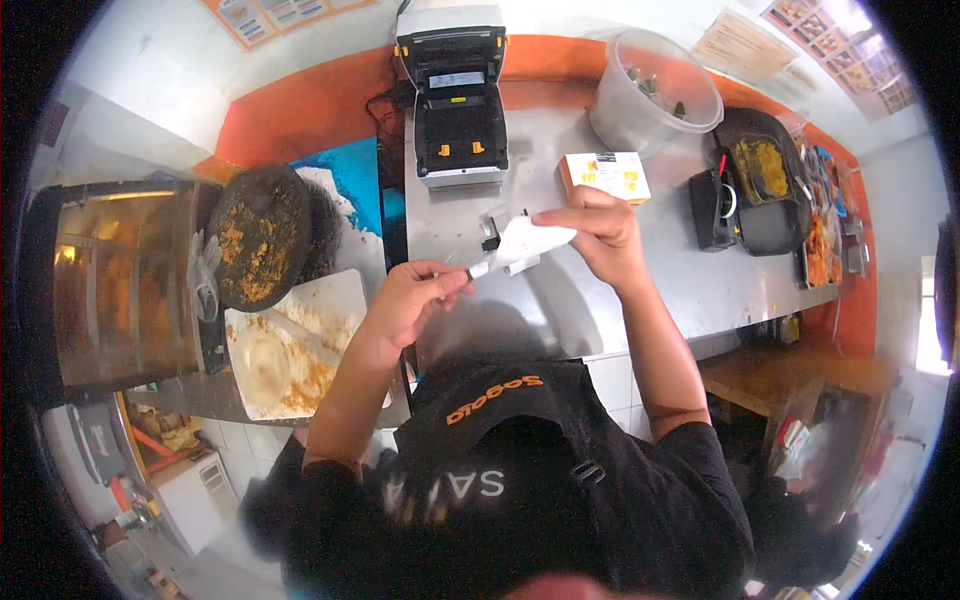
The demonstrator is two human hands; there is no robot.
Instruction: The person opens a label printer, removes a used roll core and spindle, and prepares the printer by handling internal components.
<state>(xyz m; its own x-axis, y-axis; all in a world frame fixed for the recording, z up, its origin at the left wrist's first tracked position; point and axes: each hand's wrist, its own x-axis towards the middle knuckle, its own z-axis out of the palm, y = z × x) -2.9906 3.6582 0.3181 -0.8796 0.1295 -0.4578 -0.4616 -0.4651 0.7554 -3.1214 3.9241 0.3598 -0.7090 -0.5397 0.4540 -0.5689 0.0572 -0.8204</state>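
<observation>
Above the metal counter, my right hand (605,238) is closed on a crumpled white piece (535,238) that looks like paper or cloth. My left hand (415,303) pinches a thin pale strip (482,269) with a dark end; its exact kind is too small to make out. The strip's far end meets the white piece between my hands. Just behind them lies a small black and clear item (490,238), partly covered. Beyond my hands stands a label printer (460,125) with its lid raised. A white and yellow box (608,176) sits just past my right hand.
A clear bucket (655,100) stands at the back right, near a black tape dispenser (712,208) and an open black case (775,225). At left are a dark round pan (258,240) with brown crumbs, a stained white board (300,350) and a glass-fronted cabinet (125,285).
</observation>
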